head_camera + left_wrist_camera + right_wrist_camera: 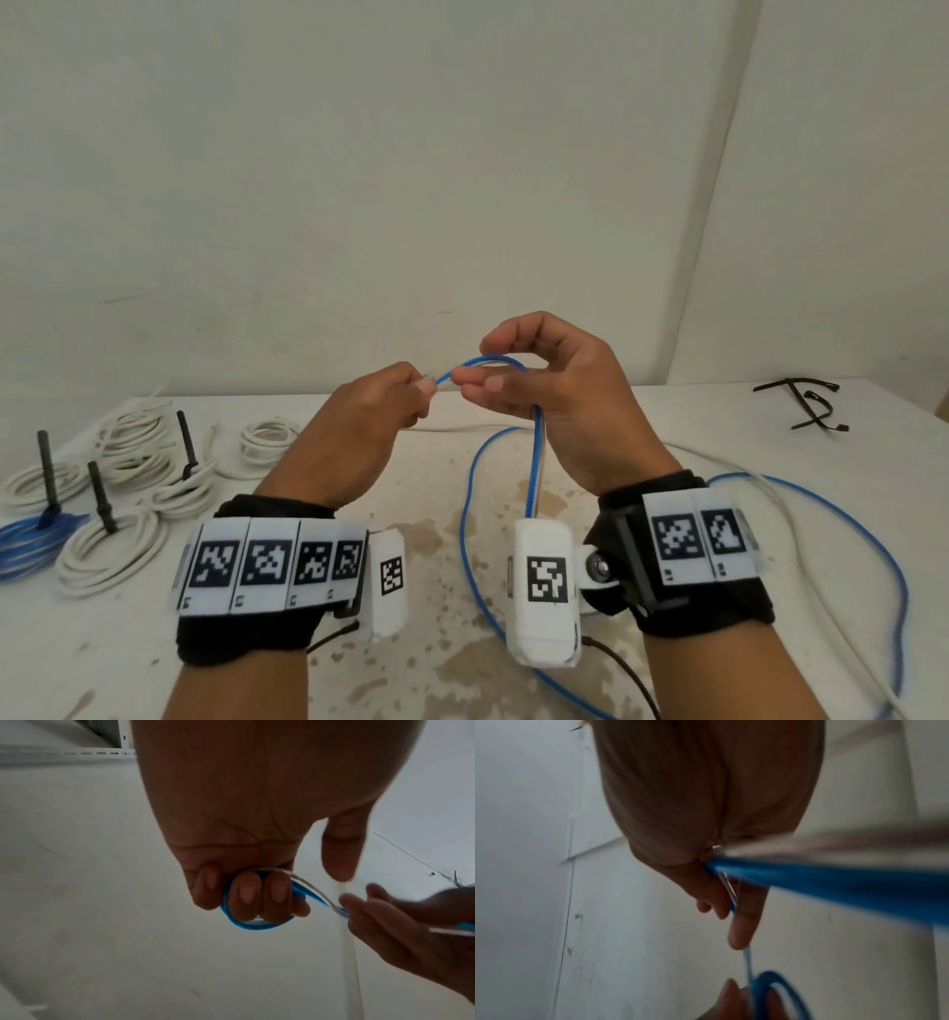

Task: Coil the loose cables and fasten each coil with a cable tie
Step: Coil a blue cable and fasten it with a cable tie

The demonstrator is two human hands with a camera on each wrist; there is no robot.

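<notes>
The left hand [369, 411] is curling its fingers around a small first loop of the blue cable [536, 452], anchoring the coil. The right hand [549, 390] is pinching the cable just beside it, feeding slack from the length trailing over the counter [436, 642]. Finished tied coils [108, 555] are lying well apart at the left, out of the way.

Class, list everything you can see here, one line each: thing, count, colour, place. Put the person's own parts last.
Table: one, white, stained, under everything.
Blue cable: one, blue, loose across table's right half, near end held up by both hands.
White cable: one, loose beside the blue one at right.
White coils: about six, table's left.
Blue coil: one, far left edge, tied.
Black cable ties: a few loose, far right; three stand upright on coils.
Wrist cameras: two, white.
Left hand: curled round the blue cable's first loop.
Right hand: pinches the blue cable.
</notes>
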